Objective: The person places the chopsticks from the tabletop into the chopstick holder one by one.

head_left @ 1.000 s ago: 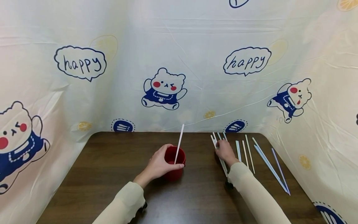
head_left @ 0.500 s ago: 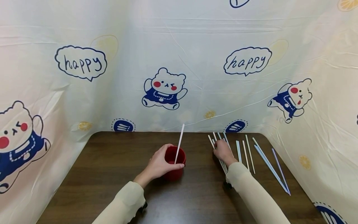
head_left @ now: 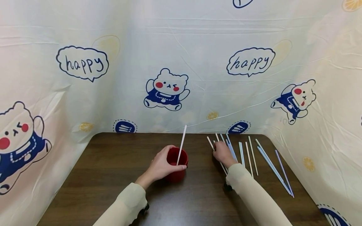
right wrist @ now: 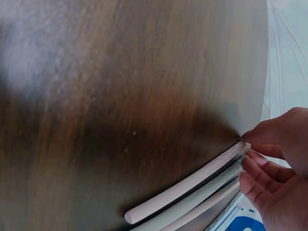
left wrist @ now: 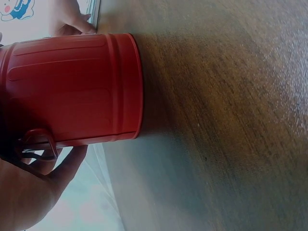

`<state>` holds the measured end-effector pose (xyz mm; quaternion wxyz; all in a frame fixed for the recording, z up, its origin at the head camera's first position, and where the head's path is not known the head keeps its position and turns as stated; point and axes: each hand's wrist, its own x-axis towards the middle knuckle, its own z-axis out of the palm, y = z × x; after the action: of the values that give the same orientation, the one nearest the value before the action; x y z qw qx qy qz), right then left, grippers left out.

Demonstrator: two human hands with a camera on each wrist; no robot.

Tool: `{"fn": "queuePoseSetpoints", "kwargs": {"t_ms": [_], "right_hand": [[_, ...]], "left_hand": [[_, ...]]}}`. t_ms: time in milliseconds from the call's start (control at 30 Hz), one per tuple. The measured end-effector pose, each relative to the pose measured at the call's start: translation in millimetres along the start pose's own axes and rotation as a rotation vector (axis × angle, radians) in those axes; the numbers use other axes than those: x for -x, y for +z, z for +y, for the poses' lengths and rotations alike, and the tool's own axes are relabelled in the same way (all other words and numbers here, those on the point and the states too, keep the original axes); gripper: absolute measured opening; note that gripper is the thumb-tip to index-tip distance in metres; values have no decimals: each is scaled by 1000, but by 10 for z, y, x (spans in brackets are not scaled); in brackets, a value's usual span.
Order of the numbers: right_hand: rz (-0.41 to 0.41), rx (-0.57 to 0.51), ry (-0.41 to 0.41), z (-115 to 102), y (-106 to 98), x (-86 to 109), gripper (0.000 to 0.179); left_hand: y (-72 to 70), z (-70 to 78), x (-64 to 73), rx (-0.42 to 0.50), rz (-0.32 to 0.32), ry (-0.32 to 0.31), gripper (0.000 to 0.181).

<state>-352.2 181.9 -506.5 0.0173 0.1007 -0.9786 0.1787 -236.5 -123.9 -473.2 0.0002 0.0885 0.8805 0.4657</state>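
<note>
A small red metal bucket stands upright on the table, and one pale stick leans inside it, poking well above the rim. My left hand holds the bucket at the rim, thumb on the near side and fingers round the far side. In the left wrist view the bucket's side and wire ear show large. My right hand pinches a pale pink stick at the left of a row of sticks. A greyish stick and another pink one lie close beside it, under the fingers.
Several blue sticks lie just right of my right hand. Farther right are a pale blue stick, cream sticks, long blue sticks and a lilac stick. A printed curtain hangs behind the brown table.
My right hand has slid a little to the left, and the leftmost pink stick has moved left with it, apart from the others. The left hand and bucket have stayed put.
</note>
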Motion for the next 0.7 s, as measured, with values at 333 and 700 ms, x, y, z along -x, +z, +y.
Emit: {"fn": "queuePoseSetpoints", "kwargs": {"t_ms": [333,700], "right_hand": [[7,-1,-27,-54,35,-19,4],[-57,-55,51,-109,-54,-26,6]], "left_hand": [[1,-2,-1,2,1,-1,86],[1,-4,6,15,0,-3,86]]}}
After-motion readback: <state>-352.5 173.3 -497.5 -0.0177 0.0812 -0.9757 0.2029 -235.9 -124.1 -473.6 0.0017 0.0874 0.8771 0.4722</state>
